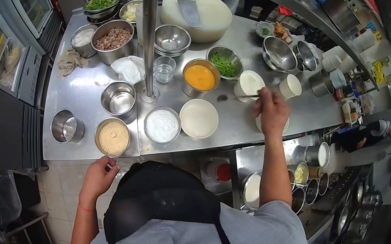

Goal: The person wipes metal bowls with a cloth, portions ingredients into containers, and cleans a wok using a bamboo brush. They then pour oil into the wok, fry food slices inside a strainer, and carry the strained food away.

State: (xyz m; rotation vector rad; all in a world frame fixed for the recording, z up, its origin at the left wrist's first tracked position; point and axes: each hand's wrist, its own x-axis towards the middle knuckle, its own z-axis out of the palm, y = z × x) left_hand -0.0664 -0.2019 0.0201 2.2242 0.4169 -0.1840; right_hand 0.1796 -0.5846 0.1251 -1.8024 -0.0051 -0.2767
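Clock read from view's centre, 12 at top. Right hand [272, 117] between 2 and 3 o'clock, over the steel table [232, 124]; thumb and fingers pinching the handle of a thin utensil [249, 97], which runs left across the near side of a white cup [239, 89] at about 1:30. Utensil's far end unclear. Cup upright, white contents inside; second white cup [286, 90] just beside it, toward 2. At 12, steel pot [199, 92] of orange-yellow liquid; bowl of cut greens [239, 68] beyond it, slightly right. Pale bowl [197, 135] at centre, near a steel bowl [178, 133] of white powder at 9. Left hand [99, 177] at 8, fingers curled toward thumb; cannot tell whether pressed together. Nearest it, steel pot of beige contents [109, 154].
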